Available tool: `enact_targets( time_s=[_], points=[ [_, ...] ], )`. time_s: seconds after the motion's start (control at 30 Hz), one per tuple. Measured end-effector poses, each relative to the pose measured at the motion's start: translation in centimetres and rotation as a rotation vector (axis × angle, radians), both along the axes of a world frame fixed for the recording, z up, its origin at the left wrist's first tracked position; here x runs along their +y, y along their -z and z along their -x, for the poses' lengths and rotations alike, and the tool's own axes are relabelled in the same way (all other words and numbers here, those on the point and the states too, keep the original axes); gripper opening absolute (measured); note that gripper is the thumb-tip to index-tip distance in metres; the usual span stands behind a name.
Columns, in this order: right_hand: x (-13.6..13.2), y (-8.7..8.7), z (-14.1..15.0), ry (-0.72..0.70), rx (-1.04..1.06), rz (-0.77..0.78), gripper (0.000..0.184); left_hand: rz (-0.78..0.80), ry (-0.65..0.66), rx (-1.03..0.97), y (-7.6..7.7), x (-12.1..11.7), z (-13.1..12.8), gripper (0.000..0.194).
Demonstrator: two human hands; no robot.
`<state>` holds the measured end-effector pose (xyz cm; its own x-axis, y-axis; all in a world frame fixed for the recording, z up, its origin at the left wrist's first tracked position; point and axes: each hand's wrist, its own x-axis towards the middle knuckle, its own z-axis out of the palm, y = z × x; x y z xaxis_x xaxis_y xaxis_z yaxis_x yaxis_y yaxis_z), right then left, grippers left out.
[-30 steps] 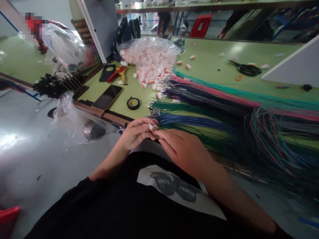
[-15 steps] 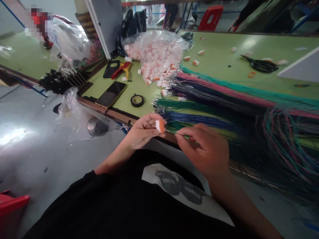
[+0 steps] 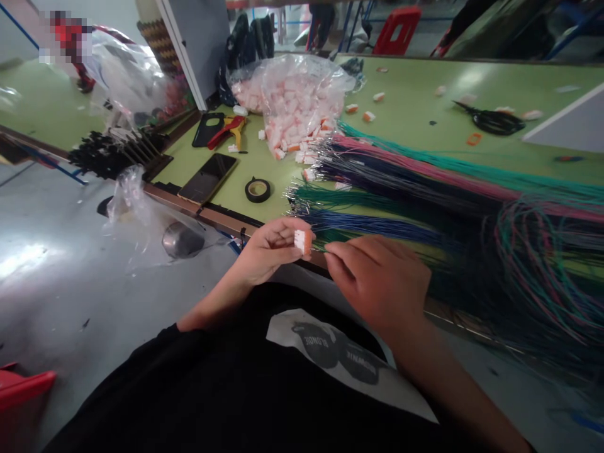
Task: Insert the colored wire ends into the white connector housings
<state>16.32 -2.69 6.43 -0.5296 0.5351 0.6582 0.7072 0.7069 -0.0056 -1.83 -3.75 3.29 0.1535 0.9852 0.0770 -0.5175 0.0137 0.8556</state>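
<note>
Between the thumb and fingers of my left hand (image 3: pixel 268 250) is a white and orange connector housing (image 3: pixel 302 243), held over the table's front edge. Just to its right, my right hand (image 3: pixel 380 277) pinches a thin wire (image 3: pixel 319 249) close to its tip. That tip points at the orange side of the housing; whether it touches or has entered is too small to tell. Behind both hands lie bundles of blue wires (image 3: pixel 363 224), green wires (image 3: pixel 349 195) and pink wires (image 3: pixel 377 153), their metal-tipped ends to the left.
A clear bag of connector housings (image 3: pixel 302 94) stands at the back. Left of the wires lie a roll of black tape (image 3: pixel 257 189), a phone (image 3: pixel 208 178) and red-yellow pliers (image 3: pixel 227 131). Black scissors (image 3: pixel 493 119) rest at the back right. Coiled wires (image 3: pixel 542 270) hang over the right edge.
My right hand has moved left, bringing the wire's tip up close to the housing. My left hand has turned the housing slightly and otherwise stays in place.
</note>
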Motion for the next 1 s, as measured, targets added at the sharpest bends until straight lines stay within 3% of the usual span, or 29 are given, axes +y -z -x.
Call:
enact_targets(
  time_s=[0.17,0.53,0.87,1.0],
  points=[
    [0.1,0.1,0.0,-0.031,0.035,-0.041,0.027,0.008,0.020,-0.011,0.5,0.2,-0.2,0.032],
    [-0.4,0.7,-0.1,-0.040,0.129,0.253,0.029,0.018,0.083,-0.006,0.9,0.2,-0.5,0.034],
    [-0.4,1.3,-0.3,-0.107,0.076,0.160,0.029,0.138,0.125,-0.005,1.4,0.0,-0.6,0.036],
    [-0.9,1.6,-0.2,-0.073,0.021,0.084,0.034,0.138,0.134,-0.004,1.7,0.0,-0.9,0.036]
  ],
)
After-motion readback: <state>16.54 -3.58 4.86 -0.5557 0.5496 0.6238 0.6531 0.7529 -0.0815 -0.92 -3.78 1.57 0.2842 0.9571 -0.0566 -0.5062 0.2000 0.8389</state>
